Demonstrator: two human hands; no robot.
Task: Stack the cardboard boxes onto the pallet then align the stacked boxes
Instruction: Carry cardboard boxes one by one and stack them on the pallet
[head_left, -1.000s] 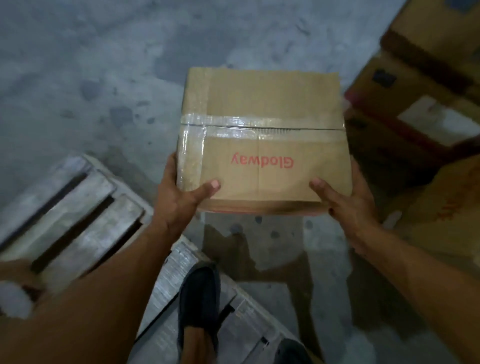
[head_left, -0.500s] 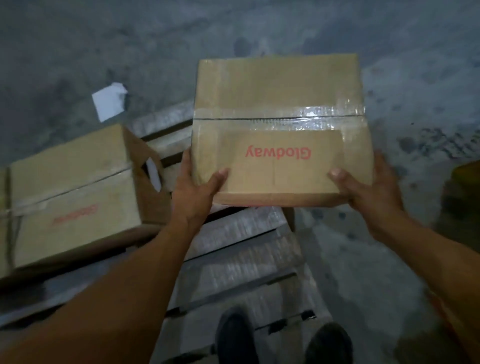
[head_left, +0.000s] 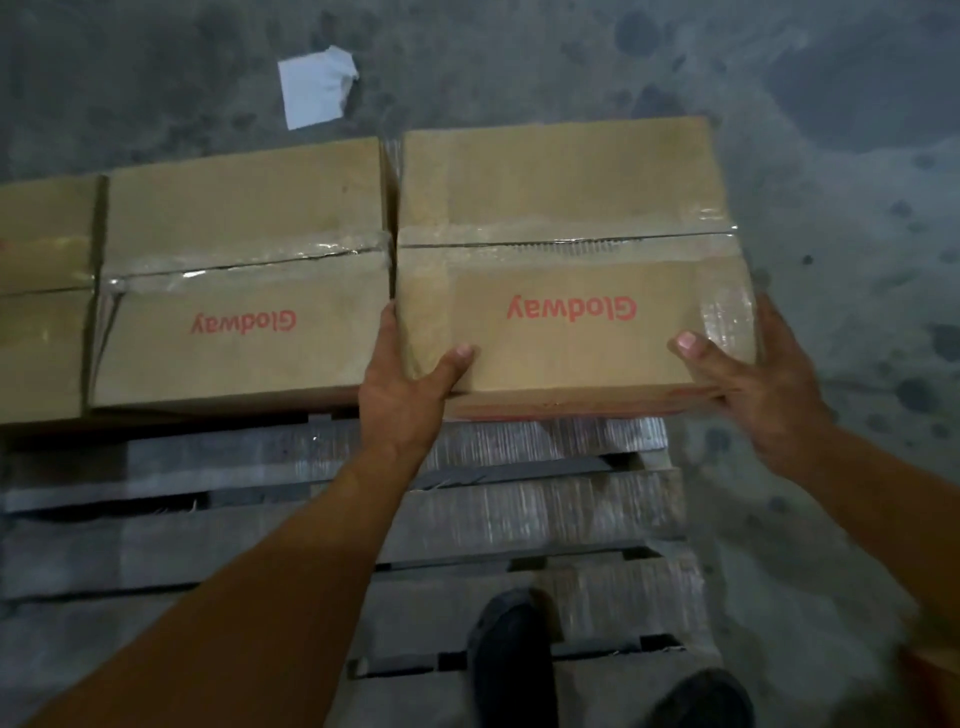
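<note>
Left hand (head_left: 400, 384) and right hand (head_left: 758, 384) are gripping a cardboard box (head_left: 561, 197). A 2nd box (head_left: 244, 249) is sitting just beside it.

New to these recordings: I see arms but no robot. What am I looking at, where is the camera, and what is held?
There is no machine: a person works bare-handed. The one camera sits on their head, looking forward and down, so the arms enter from below. The left hand and right hand grip a taped box by its near corners, thumbs on top, at the pallet's far right. A second box stands close beside it, a third box at the left edge. A shoe shows below; a paper scrap lies on the floor beyond.
</note>
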